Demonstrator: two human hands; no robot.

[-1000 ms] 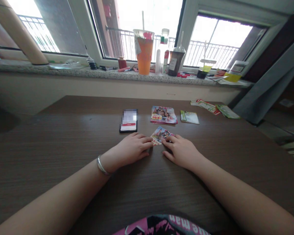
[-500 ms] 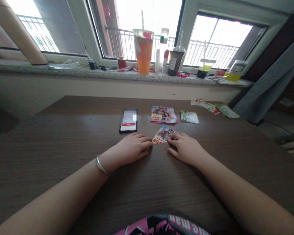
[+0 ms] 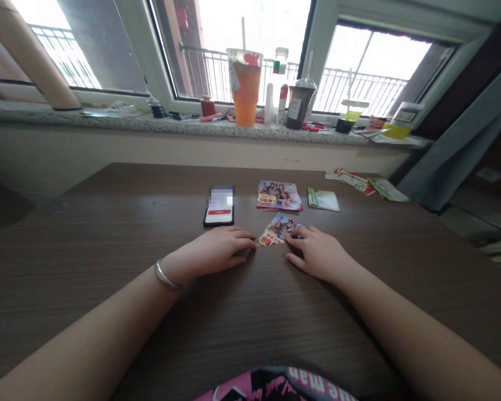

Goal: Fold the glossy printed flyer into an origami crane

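A small folded flyer (image 3: 274,229), printed with a photo and yellow and red figures, lies on the table between my two hands. Bent fingers of my right hand (image 3: 317,250) hold down its right corner, hiding that part, while the thumb rests apart on the tabletop. My left hand (image 3: 219,248) lies low over the table with its fingers stretched out; the fingertips are just beside the flyer's left corner. Behind the flyer sits a stack of similar flyers (image 3: 279,195). Beyond my left hand lies a phone (image 3: 219,215) with its screen lit.
Right of the stack are a small pile of green-white papers (image 3: 323,200) and more loose papers (image 3: 357,182) near the table's far right edge. On the windowsill (image 3: 183,127) stand an orange drink cup (image 3: 246,92), a dark cup (image 3: 299,106) and several bottles. A grey curtain (image 3: 463,133) hangs at right.
My left hand has slid a little to the left, its fingertips drawing away from the flyer's left corner. The right hand and the flyer stay in place.
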